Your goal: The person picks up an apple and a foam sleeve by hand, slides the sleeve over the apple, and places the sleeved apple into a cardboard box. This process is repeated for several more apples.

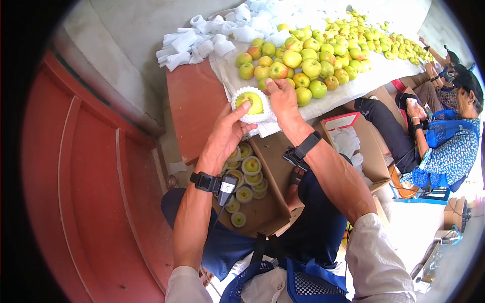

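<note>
A yellow-green apple (249,103) sits in a white foam net (260,118) over the front edge of the table. My left hand (230,129) is closed round the netted apple from below, its thumb lying on the fruit. Against the net's right side is my right hand (284,101), its fingers bent and pinching at the foam; its palm side is partly hidden. Just beyond both hands, loose green and reddish apples (311,67) are heaped on a white cloth (222,76).
Below my hands stands a cardboard box (270,189) holding several netted apples (251,165). White foam nets (184,43) pile up at the table's back left. Another open box (376,156) stands at right, near a seated person (449,146). A red door (101,192) borders the left.
</note>
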`<state>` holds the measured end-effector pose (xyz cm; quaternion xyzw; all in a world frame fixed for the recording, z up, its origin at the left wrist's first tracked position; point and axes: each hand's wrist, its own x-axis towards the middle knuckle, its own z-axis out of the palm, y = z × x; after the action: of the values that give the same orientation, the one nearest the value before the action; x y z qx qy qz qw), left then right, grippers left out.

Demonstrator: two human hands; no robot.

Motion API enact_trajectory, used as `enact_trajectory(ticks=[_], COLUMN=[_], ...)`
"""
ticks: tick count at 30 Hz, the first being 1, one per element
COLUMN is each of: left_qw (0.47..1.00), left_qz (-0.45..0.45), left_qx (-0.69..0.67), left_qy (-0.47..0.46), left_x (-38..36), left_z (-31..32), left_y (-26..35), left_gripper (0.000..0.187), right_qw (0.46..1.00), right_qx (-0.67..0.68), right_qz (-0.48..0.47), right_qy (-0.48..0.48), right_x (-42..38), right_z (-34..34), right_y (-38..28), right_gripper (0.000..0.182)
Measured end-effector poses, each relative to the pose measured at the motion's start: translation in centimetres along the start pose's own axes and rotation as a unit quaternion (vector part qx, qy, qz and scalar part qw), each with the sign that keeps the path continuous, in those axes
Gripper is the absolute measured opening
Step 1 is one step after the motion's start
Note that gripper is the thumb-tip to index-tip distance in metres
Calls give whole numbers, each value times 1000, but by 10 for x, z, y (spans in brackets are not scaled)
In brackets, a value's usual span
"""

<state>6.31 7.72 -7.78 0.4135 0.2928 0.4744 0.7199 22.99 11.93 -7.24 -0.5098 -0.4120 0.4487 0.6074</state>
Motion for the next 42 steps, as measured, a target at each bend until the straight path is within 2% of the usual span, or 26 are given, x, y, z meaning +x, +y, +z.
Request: enact_trajectory(ticks=[1, 4, 8, 10, 11, 13, 20, 23, 25, 29, 31, 35, 37, 41, 42], left_qw=[999, 997, 994, 992, 992, 988, 989, 998, 999, 998, 999, 1000, 1000, 997, 998], left_qz=[-9, -10, -9, -11, -13, -22, -23, -1, 3, 2, 6, 5, 12, 19, 20], left_qx=[-45, -62, -81, -97, -97, -120, -123, -42, 18, 35, 33, 17, 26, 71, 64], left_qy=[2, 39, 70, 85, 84, 92, 80, 50, 30, 43, 32, 12, 4, -1, 0], left_x=[0, -1, 0, 0, 0, -3, -9, -13, -15, -21, -23, -21, -22, -23, -24], left_z=[1, 3, 2, 2, 4, 8, 8, 4, -1, 2, 5, 0, 2, 1, 2], left_y=[1, 1, -3, -4, -4, -3, 2, 9, 12, 17, 20, 21, 22, 22, 23], left_gripper=[56, 53, 51, 50, 50, 50, 50, 49, 48, 47, 46, 46, 46, 47, 49], right_qw=[999, 998, 999, 997, 997, 983, 981, 979, 991, 984, 972, 973, 971, 967, 958], right_qx=[36, 44, 22, -24, -24, -119, -140, -180, -37, -25, 51, -23, -9, 16, 55], right_qz=[31, 42, 30, -58, -58, -120, -115, -94, 73, 82, 127, 82, 77, 98, 113], right_qy=[-4, 6, 19, 44, 45, 72, 70, 17, -105, -158, -192, -215, -225, -235, -259], right_x=[-3, -12, -6, 2, 2, 1, -11, -7, -18, -21, -31, -26, -24, -20, -18], right_z=[0, 2, 7, 10, 11, 12, 11, 4, -2, -10, -10, -16, -19, -26, -28], right_y=[-5, -15, 0, 22, 22, 21, 14, 19, -3, -19, -35, -31, -31, -28, -27], right_gripper=[33, 36, 38, 38, 38, 37, 34, 32, 38, 45, 47, 47, 38, 32, 29])
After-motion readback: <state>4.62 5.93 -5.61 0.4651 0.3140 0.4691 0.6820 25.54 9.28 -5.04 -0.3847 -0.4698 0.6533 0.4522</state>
